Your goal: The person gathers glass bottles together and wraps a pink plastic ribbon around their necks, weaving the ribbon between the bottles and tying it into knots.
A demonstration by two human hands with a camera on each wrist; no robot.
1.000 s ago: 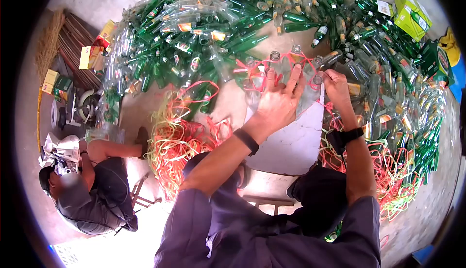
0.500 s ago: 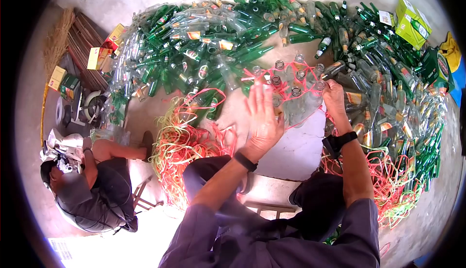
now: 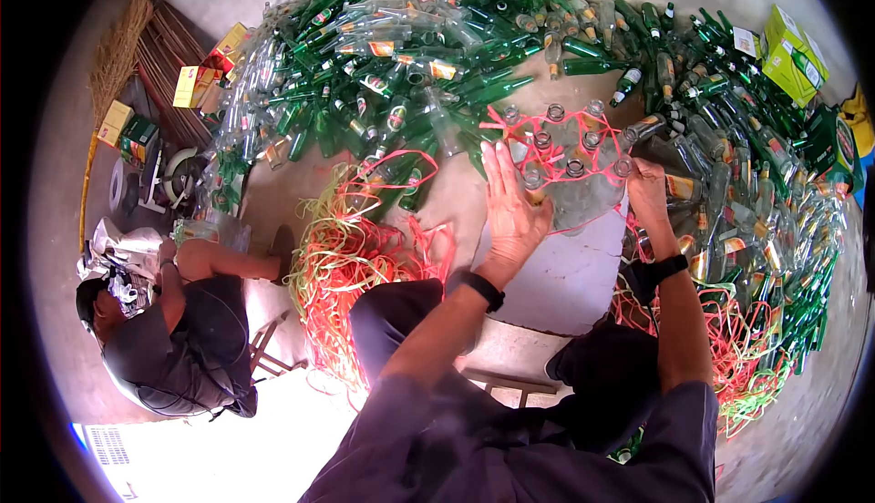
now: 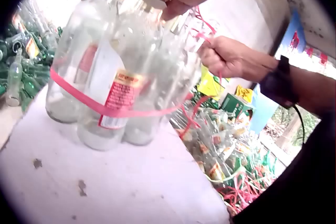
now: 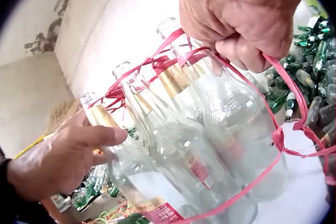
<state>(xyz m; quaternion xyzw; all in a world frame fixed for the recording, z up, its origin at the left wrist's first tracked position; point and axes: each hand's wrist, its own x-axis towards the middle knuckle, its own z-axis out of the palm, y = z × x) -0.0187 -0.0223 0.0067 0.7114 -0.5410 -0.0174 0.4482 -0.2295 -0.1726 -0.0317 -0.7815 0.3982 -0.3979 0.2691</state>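
Several clear glass bottles [image 3: 583,191] stand bunched on a pale board [image 3: 556,289], with pink tape [image 5: 252,179] round their bodies and more looped among their necks. The left hand [image 3: 513,211] lies against the left side of the bunch, its fingers extended; in the right wrist view that hand [image 5: 65,153] touches a left bottle near its shoulder. At the right edge of the bunch, the right hand [image 3: 648,195] has its fingers curled round the tape; from this fist [image 5: 241,19] a strand runs down to a knot [image 5: 278,139] in the right wrist view.
Green and clear bottles [image 3: 365,75] lie heaped behind and to the right. A tangle of pink and yellow-green tape [image 3: 342,275] lies left of the board, another at right. A seated person [image 3: 178,339] is at far left, near a broom [image 3: 117,56] and cartons [image 3: 196,87].
The left hand has drawn back from the bottle tops to the bunch's left side. The right hand keeps its hold at the right edge. The head view has shifted slightly.
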